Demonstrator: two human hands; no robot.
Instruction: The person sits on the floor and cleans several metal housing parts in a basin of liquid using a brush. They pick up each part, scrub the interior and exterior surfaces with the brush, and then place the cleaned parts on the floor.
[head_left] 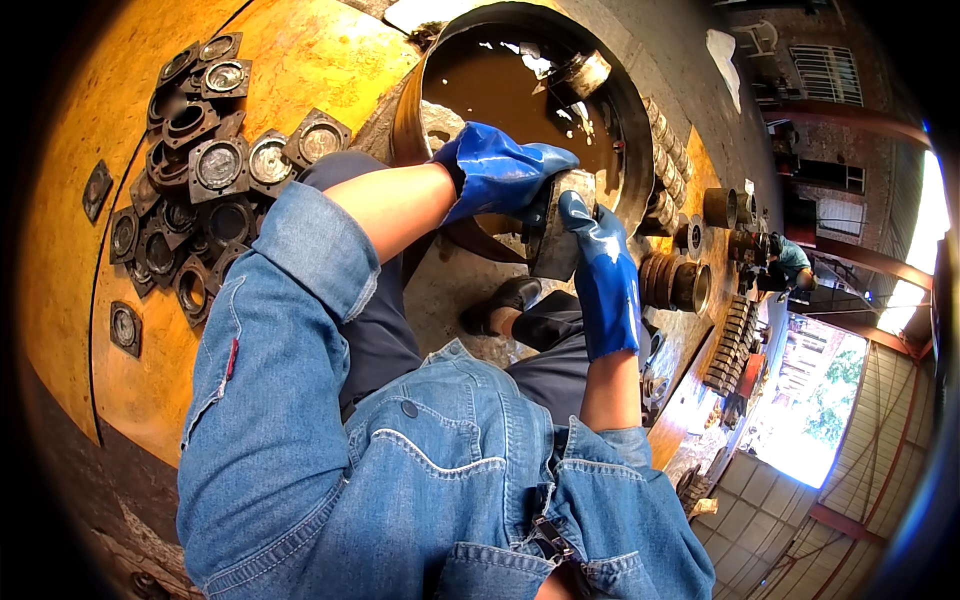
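Between my two hands is a grey metal part (557, 240) with a flat, square-edged side, tilted at the near rim of a big round tub (408, 120). My left hand (512, 172), in a blue rubber glove, is closed over its upper left side. My right hand (606, 268), gloved the same way, grips it from the right with the thumb on its face. The fingers behind the part are hidden. Murky brown liquid (490, 95) lies in the tub, and another metal part (582, 76) sticks out of it near the far right wall.
A heap of square metal flanges with round openings (218, 165) lies at the left on yellow sheeting (300, 60). Stacked metal rings (675, 283) stand right of the tub, with a row of ribbed parts (733, 345) beyond. Another person (790, 262) bends over farther right.
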